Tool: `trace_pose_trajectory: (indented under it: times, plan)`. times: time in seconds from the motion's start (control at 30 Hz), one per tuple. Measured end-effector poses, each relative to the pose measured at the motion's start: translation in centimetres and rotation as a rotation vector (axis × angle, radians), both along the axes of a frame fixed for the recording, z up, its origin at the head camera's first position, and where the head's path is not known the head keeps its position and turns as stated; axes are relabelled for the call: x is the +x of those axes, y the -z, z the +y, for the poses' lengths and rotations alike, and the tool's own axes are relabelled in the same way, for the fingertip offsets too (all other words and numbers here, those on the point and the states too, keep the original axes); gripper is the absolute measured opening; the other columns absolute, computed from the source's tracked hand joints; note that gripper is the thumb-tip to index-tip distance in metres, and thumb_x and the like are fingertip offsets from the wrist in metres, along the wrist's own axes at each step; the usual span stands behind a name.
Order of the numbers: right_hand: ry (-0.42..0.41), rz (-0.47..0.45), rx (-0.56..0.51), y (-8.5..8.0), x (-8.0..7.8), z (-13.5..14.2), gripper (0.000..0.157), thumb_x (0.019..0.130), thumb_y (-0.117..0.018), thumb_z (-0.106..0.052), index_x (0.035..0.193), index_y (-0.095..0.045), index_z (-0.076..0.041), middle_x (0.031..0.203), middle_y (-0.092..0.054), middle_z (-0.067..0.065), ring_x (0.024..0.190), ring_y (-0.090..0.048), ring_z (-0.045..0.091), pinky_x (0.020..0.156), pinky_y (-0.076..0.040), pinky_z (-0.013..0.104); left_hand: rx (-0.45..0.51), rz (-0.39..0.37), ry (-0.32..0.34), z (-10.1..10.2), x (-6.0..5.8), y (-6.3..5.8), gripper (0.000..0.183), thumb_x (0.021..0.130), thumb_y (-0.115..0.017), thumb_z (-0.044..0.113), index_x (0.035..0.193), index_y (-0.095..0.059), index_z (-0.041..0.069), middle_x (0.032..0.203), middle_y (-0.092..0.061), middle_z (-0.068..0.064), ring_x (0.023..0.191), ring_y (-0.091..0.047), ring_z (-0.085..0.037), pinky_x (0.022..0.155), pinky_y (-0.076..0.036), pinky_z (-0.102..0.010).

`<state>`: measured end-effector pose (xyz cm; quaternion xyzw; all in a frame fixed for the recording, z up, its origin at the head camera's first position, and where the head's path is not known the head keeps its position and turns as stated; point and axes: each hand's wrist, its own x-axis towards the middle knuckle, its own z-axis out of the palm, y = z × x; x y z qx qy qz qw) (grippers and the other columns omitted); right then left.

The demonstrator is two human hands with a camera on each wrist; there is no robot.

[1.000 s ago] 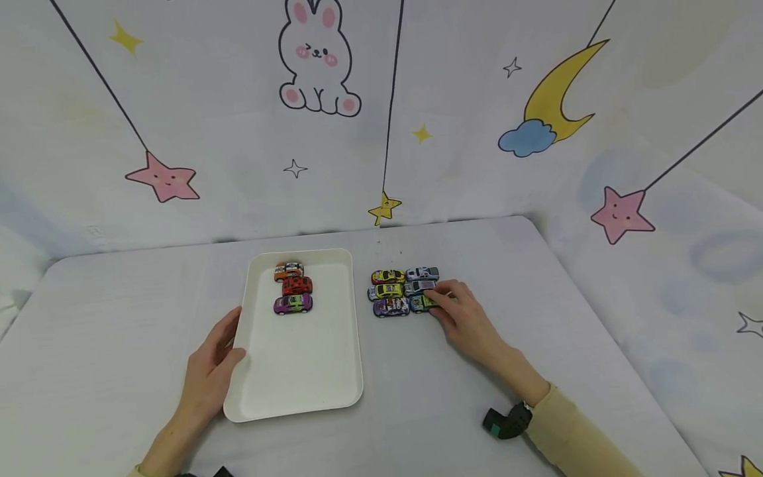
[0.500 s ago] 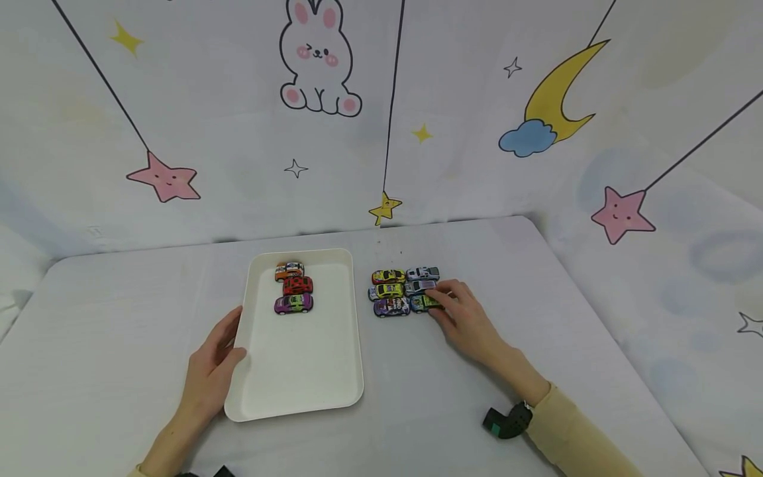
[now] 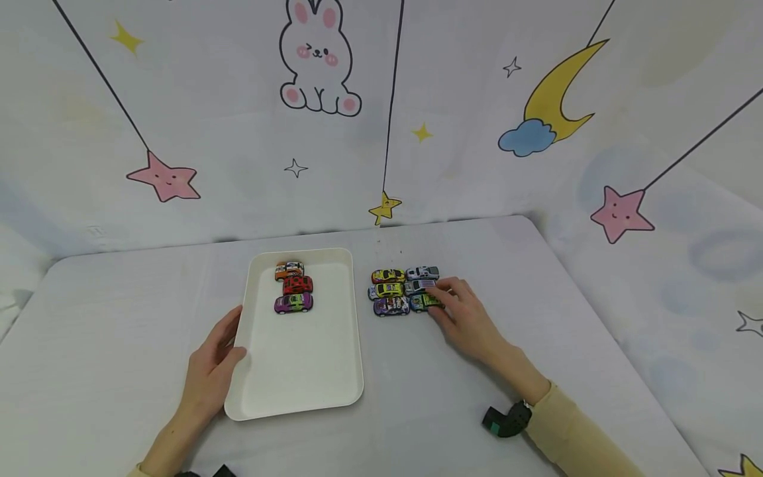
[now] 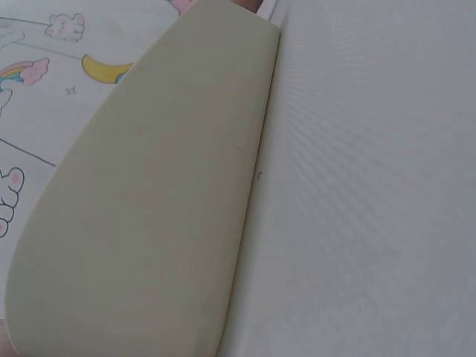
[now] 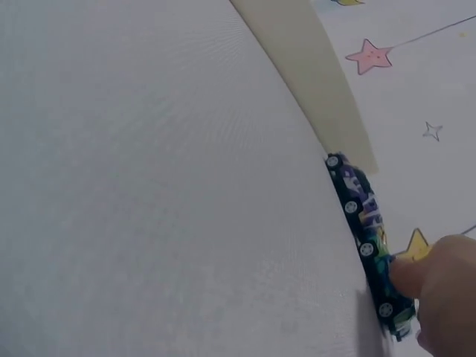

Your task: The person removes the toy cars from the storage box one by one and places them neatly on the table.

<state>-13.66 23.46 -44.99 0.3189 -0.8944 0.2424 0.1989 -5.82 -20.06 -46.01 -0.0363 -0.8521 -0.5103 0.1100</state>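
Note:
A white tray (image 3: 298, 361) lies on the table, and my left hand (image 3: 208, 371) holds its left edge, the thumb at the rim. The left wrist view is mostly filled by the tray's outer wall (image 4: 149, 193). Inside the tray sit an orange-and-white toy car (image 3: 289, 269), a red one (image 3: 297, 285) and a purple one (image 3: 293, 303). To its right, several toy cars stand close together in two columns. My right hand (image 3: 467, 324) pinches the green toy car (image 3: 422, 303) at the near right of that group; its right end is hidden by the fingers.
In the group are a purple car (image 3: 391, 307), two yellow cars, and a silver pickup (image 3: 420, 287) beside my right fingers. A grey-white car (image 3: 422, 273) stands behind the pickup. A wall with cartoon prints (image 3: 322, 165) rises behind the table.
The green toy car has shifted very slightly to the right with my right fingers at it. My left hand and the tray have stayed in place.

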Motion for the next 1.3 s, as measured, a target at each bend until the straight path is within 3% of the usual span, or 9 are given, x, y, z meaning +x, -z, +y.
trace_pose_trajectory:
  times: [0.3,0.7,0.93,1.2,1.3]
  plan:
    - [-0.048,0.074,-0.016,-1.4,-0.4,-2.2,0.039,0.082,-0.078,-0.005,0.119,-0.068,0.000,0.118,-0.060,0.015,0.107,-0.056,0.029,0.088,-0.049,0.045,-0.006,-0.008,-0.002,-0.1,0.0,0.0,0.062,0.095,-0.051,-0.005,0.153,-0.042,0.015,0.147,-0.050,-0.023,0.115,-0.045,0.019,0.091,-0.037,-0.001]
    - [-0.180,0.050,0.063,-3.6,-0.4,-9.4,0.034,0.093,-0.070,-0.016,0.124,-0.066,-0.006,0.123,-0.060,0.008,0.119,-0.056,0.025,0.105,-0.047,0.040,0.008,0.006,0.000,-0.3,0.1,0.1,0.063,0.094,-0.051,-0.007,0.152,-0.043,0.014,0.147,-0.050,-0.023,0.117,-0.044,0.019,0.092,-0.037,-0.001]
    - [-0.270,-0.021,0.233,-4.4,-0.7,-13.8,0.040,0.097,-0.066,-0.030,0.130,-0.063,-0.009,0.129,-0.059,0.006,0.122,-0.054,0.022,0.107,-0.044,0.039,0.024,0.009,0.011,-0.1,0.0,0.1,0.063,0.093,-0.050,-0.008,0.152,-0.042,0.014,0.147,-0.050,-0.023,0.117,-0.046,0.017,0.092,-0.038,-0.002]
    - [-0.283,-0.122,0.447,-4.6,-1.0,-17.5,0.045,0.100,-0.057,-0.042,0.137,-0.059,-0.016,0.135,-0.056,0.001,0.128,-0.050,0.019,0.111,-0.041,0.036,0.023,0.005,0.012,0.0,0.0,0.1,0.063,0.093,-0.050,-0.008,0.152,-0.042,0.013,0.147,-0.050,-0.024,0.117,-0.046,0.017,0.092,-0.038,-0.001]
    - [-0.287,-0.119,0.481,-4.6,-1.2,-18.6,0.043,0.099,-0.059,-0.041,0.135,-0.060,-0.017,0.133,-0.057,0.001,0.126,-0.051,0.018,0.110,-0.041,0.035,0.015,-0.004,0.006,0.0,0.0,0.0,0.063,0.094,-0.050,-0.007,0.152,-0.042,0.013,0.147,-0.050,-0.023,0.122,-0.052,0.005,0.091,-0.039,-0.001]
